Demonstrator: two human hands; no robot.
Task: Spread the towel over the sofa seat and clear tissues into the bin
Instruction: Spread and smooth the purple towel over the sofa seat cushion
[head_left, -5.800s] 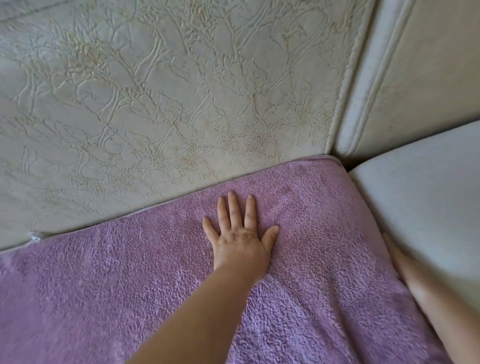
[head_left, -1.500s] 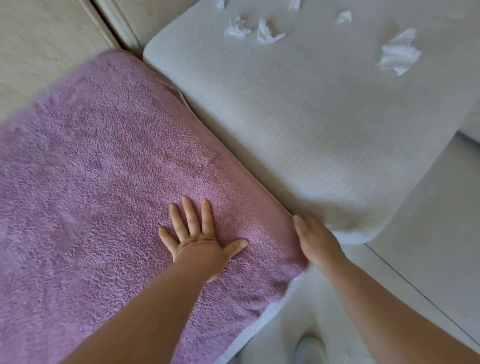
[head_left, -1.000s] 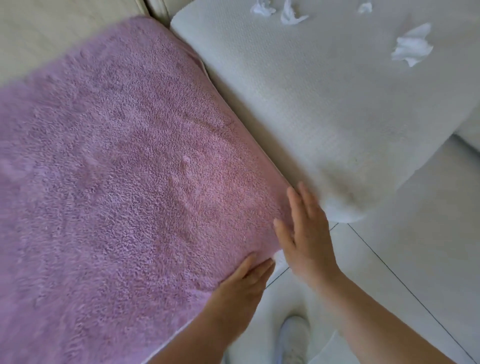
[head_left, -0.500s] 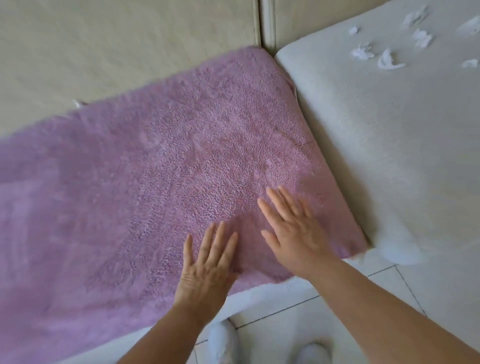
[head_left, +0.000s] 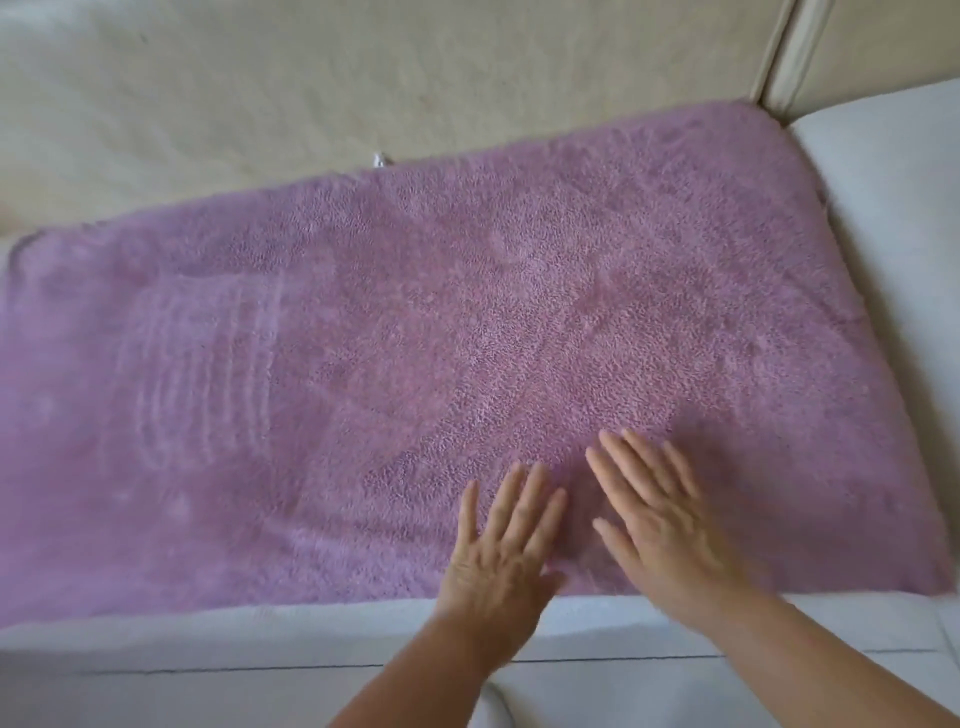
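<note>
The purple towel (head_left: 415, 338) lies flat over the sofa seat (head_left: 208, 631), its far edge against the cream backrest (head_left: 363, 78) and its right edge beside the neighbouring pale cushion (head_left: 893, 208). Both hands rest palm-down near its front edge, the left hand (head_left: 498, 561) just beside the blurred right hand (head_left: 660, 525), fingers straight, gripping nothing. A small white scrap (head_left: 381, 160) pokes up at the back seam. Below lie the floor (head_left: 156, 701) and a shoe tip (head_left: 491, 704).

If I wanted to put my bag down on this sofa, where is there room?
The towel is free at left and middle, between backrest and front edge; so is the white cushion on the right. Crowded only near the front, where left hand and right hand lie flat.
</note>
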